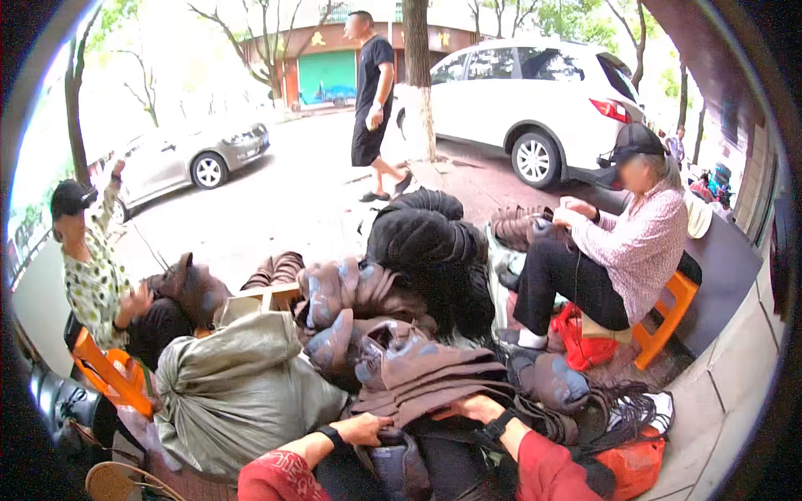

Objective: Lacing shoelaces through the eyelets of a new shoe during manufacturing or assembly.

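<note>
**Both hands on a stack of brown knitted pieces**

A stack of brown knitted pieces (434, 371) lies in the person's lap area at the lower middle of the view, folded in flat layers with grey-blue patches showing on some. The left hand (366, 428) rests on the near edge of the stack, fingers curled down over a dark grey piece (393, 463) just below it; whether they actually pinch it cannot be told. The right hand (474, 407) lies flat on the stack's lower right edge, fingers stretched out and pressed onto the fabric, not closed around anything. Both wrists wear dark bands, and both sleeves are red.

Just left of the stack sits a bulging grey-green sack (238, 388). Behind the stack more brown and blue knitted pieces (347, 292) are heaped, and beyond them a tall pile of black knitwear (430, 242). To the right, a seated person in a pink shirt (639, 242) on an orange stool (664, 321) handles a brown piece. To the left, another person in a spotted top (92, 284) sits by an orange stool (113, 376). A white car (535, 92) and a silver car (188, 154) stand on the street behind
</note>
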A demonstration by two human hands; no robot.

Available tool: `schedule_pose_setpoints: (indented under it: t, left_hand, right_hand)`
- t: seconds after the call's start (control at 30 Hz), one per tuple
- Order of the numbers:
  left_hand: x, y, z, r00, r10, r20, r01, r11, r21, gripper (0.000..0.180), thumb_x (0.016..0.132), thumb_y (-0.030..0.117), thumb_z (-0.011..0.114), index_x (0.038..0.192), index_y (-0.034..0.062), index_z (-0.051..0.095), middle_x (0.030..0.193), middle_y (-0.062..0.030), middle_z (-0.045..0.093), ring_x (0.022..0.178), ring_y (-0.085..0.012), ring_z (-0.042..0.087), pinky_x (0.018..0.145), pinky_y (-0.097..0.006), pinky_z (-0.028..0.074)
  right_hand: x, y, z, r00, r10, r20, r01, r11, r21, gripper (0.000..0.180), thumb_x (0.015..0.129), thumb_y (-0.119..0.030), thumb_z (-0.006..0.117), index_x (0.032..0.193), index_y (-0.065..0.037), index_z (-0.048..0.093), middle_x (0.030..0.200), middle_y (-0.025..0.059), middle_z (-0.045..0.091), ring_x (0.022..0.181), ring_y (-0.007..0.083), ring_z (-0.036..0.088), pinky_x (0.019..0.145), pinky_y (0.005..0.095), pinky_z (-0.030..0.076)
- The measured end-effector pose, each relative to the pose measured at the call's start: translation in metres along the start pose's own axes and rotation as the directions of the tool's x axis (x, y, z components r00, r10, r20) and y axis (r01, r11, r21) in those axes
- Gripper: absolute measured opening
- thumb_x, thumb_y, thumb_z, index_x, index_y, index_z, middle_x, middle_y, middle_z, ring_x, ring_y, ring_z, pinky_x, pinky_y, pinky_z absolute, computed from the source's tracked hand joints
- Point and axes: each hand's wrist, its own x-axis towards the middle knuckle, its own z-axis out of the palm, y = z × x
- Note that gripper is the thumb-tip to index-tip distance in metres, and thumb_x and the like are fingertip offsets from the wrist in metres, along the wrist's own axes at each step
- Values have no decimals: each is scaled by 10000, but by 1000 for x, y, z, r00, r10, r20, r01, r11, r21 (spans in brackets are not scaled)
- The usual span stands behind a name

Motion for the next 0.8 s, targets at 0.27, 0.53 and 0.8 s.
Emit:
schedule_pose_setpoints:
  t: [0.27, 0.53, 0.8]
  left_hand:
    - [-17, 66, -28, 971, 33, -235, -38, 999, -18, 476, 570, 180, 589, 1012, 5, 598, 785, -248, 602, 769, -388, 588, 706, -419, 468]
    - [-48, 116, -90, 957, 35, -290, -68, 992, -107, 438, 564, 100, 601, 1001, 91, 630, 872, -149, 642, 808, -272, 626, 725, -340, 500]
    - [-12, 80, -59, 947, -301, -110, 247, 905, -347, 572, 695, 301, 683, 1177, 46, 510, 1070, -145, 594, 990, -216, 560, 881, -299, 409]
  right_hand:
    - [6, -71, 37, 962, 207, -180, -236, 959, -159, 328, 874, -135, 507, 1171, 3, 495, 1144, 146, 547, 1051, 294, 537, 843, 464, 479]
    - [37, -146, 69, 839, 505, -200, -530, 677, -511, 436, 896, -334, 442, 1167, 3, 499, 1161, 159, 534, 1007, 320, 547, 887, 405, 432]
    - [3, -75, 13, 940, 167, -298, -176, 984, -1, 405, 824, -297, 613, 1148, -88, 494, 1116, 143, 550, 944, 303, 561, 791, 515, 466]
